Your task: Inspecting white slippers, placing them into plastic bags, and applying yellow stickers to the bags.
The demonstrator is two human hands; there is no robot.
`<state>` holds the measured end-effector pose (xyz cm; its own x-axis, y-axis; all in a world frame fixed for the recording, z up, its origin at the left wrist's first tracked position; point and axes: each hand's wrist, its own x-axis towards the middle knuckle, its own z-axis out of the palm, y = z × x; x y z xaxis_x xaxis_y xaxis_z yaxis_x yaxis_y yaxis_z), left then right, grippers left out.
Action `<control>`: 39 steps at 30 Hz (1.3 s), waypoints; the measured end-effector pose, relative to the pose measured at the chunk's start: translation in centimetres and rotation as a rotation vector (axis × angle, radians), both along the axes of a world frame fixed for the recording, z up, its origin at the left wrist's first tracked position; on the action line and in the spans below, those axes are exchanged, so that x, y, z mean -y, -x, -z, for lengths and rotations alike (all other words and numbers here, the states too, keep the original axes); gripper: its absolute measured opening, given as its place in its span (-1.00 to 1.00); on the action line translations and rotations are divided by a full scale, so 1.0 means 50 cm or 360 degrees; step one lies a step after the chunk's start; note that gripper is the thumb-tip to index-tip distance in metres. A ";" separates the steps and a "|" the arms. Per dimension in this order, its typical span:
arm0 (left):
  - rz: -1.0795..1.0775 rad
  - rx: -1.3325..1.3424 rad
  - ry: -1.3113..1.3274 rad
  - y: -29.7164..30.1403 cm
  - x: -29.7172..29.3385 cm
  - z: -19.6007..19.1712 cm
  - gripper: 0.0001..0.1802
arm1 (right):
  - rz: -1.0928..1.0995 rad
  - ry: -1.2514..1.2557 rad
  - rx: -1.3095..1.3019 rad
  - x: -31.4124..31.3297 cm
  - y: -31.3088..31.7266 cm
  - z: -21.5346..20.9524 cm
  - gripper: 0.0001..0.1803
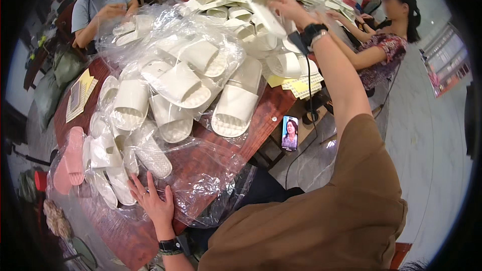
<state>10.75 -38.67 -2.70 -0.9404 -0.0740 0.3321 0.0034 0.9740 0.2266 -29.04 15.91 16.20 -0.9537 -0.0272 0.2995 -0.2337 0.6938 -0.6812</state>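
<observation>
My left hand (151,201) lies with fingers spread on a clear plastic bag (201,180) at the table's near edge. Just beyond its fingertips are bagged white slippers (153,156). With my right arm stretched far forward, my right hand (292,11) grips a white slipper (262,7), raised over the far pile. More white slippers (232,110), some inside clear plastic, are heaped across the middle of the table. A pink slipper pair (71,163) sits at the left side under plastic.
The red-brown wooden table (271,108) carries yellow sticker sheets (303,86) at the right and another sheet (80,101) at the left. A lit phone (289,133) and a black cable (306,145) are at its right. Co-workers sit at the far left, far side and right (386,45).
</observation>
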 end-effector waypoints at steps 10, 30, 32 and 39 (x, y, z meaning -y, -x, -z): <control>-0.0064 0.0091 0.0008 -0.015 0.009 -0.018 -0.23 | -0.0019 -0.0967 0.0046 0.106 0.099 0.113 -0.63; 0.0023 -0.0104 -0.0122 -0.017 0.006 -0.003 -0.24 | -0.1255 -0.1588 0.0041 0.530 -0.127 0.047 -0.15; 0.0019 -0.0107 -0.0140 -0.021 0.008 0.001 -0.25 | -0.1387 -0.1362 0.0068 0.535 -0.136 0.043 -0.32; 0.0037 -0.0182 -0.0160 -0.008 0.016 0.007 -0.22 | -0.1209 -0.1023 0.0154 0.531 -0.254 -0.118 -0.49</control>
